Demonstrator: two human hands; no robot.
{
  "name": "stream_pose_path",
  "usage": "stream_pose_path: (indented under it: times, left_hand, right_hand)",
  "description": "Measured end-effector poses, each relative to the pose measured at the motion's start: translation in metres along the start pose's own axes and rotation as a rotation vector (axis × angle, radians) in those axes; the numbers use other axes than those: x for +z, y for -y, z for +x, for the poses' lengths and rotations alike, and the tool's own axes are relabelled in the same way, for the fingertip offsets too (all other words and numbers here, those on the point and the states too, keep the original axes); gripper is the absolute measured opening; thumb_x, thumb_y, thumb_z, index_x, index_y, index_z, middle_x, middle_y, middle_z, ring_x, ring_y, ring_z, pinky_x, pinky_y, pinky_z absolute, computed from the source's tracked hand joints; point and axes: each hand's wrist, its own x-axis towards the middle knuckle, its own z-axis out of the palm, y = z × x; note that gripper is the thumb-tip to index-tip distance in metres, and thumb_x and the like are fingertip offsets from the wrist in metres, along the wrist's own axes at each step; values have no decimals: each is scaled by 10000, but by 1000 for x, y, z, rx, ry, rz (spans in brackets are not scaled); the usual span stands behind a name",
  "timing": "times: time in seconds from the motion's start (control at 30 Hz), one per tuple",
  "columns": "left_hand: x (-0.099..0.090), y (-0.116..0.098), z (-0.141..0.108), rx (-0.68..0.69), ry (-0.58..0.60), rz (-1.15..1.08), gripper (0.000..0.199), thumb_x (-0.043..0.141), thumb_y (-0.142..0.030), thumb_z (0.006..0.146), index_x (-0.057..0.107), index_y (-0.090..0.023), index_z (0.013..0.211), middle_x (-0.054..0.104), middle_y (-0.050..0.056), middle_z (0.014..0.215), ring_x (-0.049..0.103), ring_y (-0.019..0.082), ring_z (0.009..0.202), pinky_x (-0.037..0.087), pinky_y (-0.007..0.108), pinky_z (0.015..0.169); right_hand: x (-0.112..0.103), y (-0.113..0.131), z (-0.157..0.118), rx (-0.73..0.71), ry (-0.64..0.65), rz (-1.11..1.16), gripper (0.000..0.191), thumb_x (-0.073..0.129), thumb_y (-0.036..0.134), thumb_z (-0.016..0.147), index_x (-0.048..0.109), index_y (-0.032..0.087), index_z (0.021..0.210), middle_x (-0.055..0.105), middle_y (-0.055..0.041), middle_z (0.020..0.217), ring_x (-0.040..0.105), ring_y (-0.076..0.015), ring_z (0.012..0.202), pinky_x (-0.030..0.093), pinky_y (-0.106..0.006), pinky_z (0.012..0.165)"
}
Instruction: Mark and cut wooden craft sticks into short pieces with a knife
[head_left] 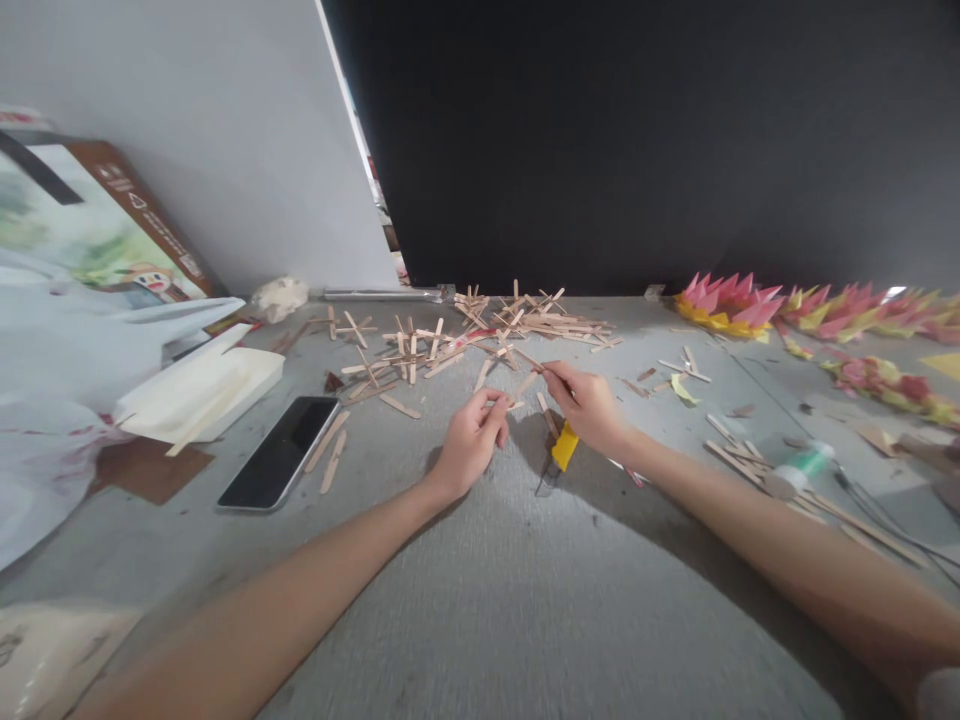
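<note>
My left hand point(474, 440) is closed, thumb and fingers pinching a flat wooden craft stick point(523, 388) that points up and to the right. Just across from it, my right hand point(589, 408) is also closed, its fingertips on the end of another thin wooden stick point(528, 359). The two hands are a short gap apart. Below the right hand lies a yellow object point(564, 447) with a thin dark wire-like part; its kind is unclear. Beyond both hands spreads a heap of craft sticks point(555, 323), several joined into crossed shapes.
A phone point(279, 455) lies at left near a white paper tray point(214, 390) and a plastic bag point(67, 400). Pink and yellow folded-paper flowers point(731, 305) line the right back. A green-and-white cylinder point(806, 465), loose sticks and a cable are at right. A black panel point(637, 140) stands behind.
</note>
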Motion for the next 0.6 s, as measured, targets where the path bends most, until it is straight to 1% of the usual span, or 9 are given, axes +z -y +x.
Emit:
stream_pose_path:
  times: [0.1, 0.27, 0.33, 0.43, 0.5, 0.6]
  left_hand:
    - [0, 3, 1, 5, 4, 3, 309, 521, -517, 1036, 573, -215, 995, 524, -70, 551, 468, 122, 505, 360, 246, 558]
    - [0, 3, 1, 9, 20, 3, 296, 507, -504, 1041, 560, -218, 989, 525, -72, 547, 463, 121, 512, 360, 247, 566]
    - [0, 3, 0, 8, 20, 5, 296, 501, -504, 1044, 561, -218, 994, 521, -74, 545, 459, 121, 512, 359, 248, 565]
    - [0, 2, 0, 4, 12, 23, 299, 493, -505, 1046, 559, -217, 997, 516, -76, 546, 456, 121, 506, 358, 250, 562]
    - [0, 1, -1, 8, 5, 46, 306, 490, -511, 1046, 557, -218, 989, 517, -75, 548, 463, 123, 504, 358, 251, 559]
    - [0, 1, -1, 24, 9, 80, 332, 488, -537, 1044, 564, -218, 989, 530, -71, 552, 480, 125, 503, 362, 253, 559]
  right_hand:
    - [3, 0, -1, -59, 3, -8, 337, 444, 368, 1060, 722, 179, 1081, 668, -20, 729, 580, -159, 629, 426, -252, 649]
    - [6, 0, -3, -102, 3, -17, 346, 443, 354, 1067, 736, 172, 1080, 706, -46, 772, 617, -170, 655, 462, -258, 678]
    - [6, -1, -4, -108, 14, -21, 350, 437, 360, 1072, 734, 182, 1118, 738, -66, 840, 655, -187, 704, 489, -272, 713]
    - [7, -1, -6, -93, 29, -35, 358, 421, 379, 1084, 727, 213, 1169, 773, -95, 978, 711, -221, 829, 525, -306, 799]
    - [8, -1, -8, -92, 52, -51, 358, 416, 392, 1091, 730, 229, 1145, 777, -102, 1023, 724, -237, 888, 535, -328, 841]
    - [11, -2, -12, -105, 123, -86, 345, 424, 395, 1097, 731, 239, 1101, 778, -109, 1046, 727, -249, 929, 537, -355, 881]
